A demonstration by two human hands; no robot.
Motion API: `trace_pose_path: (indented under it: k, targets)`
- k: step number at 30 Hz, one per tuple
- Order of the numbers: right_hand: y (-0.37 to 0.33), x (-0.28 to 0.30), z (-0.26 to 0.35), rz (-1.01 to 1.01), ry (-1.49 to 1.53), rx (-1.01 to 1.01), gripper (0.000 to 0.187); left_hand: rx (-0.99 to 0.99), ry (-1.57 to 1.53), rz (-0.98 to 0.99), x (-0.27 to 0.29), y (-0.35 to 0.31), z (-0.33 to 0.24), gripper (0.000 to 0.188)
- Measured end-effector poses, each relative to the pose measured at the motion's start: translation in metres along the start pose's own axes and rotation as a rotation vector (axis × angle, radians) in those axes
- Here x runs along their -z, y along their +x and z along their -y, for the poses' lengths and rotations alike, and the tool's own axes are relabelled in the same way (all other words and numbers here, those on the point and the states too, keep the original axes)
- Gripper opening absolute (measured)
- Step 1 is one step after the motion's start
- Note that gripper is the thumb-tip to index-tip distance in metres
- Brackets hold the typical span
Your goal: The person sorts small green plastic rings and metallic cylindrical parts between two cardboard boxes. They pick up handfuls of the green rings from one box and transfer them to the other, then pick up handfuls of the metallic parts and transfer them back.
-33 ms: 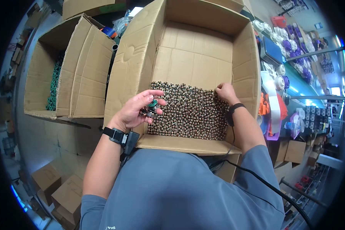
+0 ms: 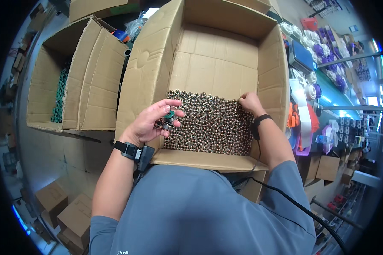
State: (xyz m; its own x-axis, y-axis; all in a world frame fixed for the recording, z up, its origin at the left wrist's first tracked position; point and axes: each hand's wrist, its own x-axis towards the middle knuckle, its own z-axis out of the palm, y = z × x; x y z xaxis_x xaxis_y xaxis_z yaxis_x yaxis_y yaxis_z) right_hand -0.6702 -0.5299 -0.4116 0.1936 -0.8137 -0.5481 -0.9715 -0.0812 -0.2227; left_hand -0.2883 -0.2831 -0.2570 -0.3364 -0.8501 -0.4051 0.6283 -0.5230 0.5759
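My left hand (image 2: pixel 148 123), palm up with curled fingers, holds a few small round metal parts (image 2: pixel 169 118) with green on them, over the left side of a large open cardboard box (image 2: pixel 212 70). Packed in rows across the near half of the box are many similar small round parts (image 2: pixel 208 123), brassy and dark with reddish centres. At the far right corner of these rows, my right hand (image 2: pixel 251 103) is closed with its fingertips down against the parts. What its fingers pinch, if anything, is hidden.
To the left stands another open cardboard box (image 2: pixel 89 80) holding green parts (image 2: pixel 61 95). A blue box (image 2: pixel 301 57), white and purple parts and a purple tray (image 2: pixel 303 148) lie on the right. A black cable (image 2: pixel 304 207) crosses my right sleeve. Closed cartons (image 2: pixel 75 214) sit lower left.
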Motion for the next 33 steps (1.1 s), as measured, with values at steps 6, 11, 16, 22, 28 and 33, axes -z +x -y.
trace_pose_path:
  k: [6,11,16,22,28,33]
  targets:
    - [-0.019,0.001,0.020,-0.237,0.034,0.198,0.045,0.020,0.022,0.006,-0.002,0.000,-0.003,0.042]
    - [-0.133,0.050,0.172,-0.233,0.355,0.886,0.033,0.030,0.008,-0.010,-0.006,-0.004,-0.004,0.047]
    - [-0.187,0.042,0.229,-0.191,0.283,1.297,0.040,0.001,-0.004,0.064,0.005,-0.003,-0.001,0.051]
    - [-0.182,0.029,0.226,-0.079,0.283,1.287,0.044,0.027,0.002,0.015,0.001,-0.004,-0.002,0.054]
    - [-0.159,0.040,0.187,0.681,1.619,0.391,0.039,0.058,0.053,0.021,-0.001,-0.004,-0.004,0.057]
    - [-0.105,0.047,0.136,0.201,1.074,0.441,0.037,0.054,0.051,0.030,0.002,-0.001,-0.004,0.055]
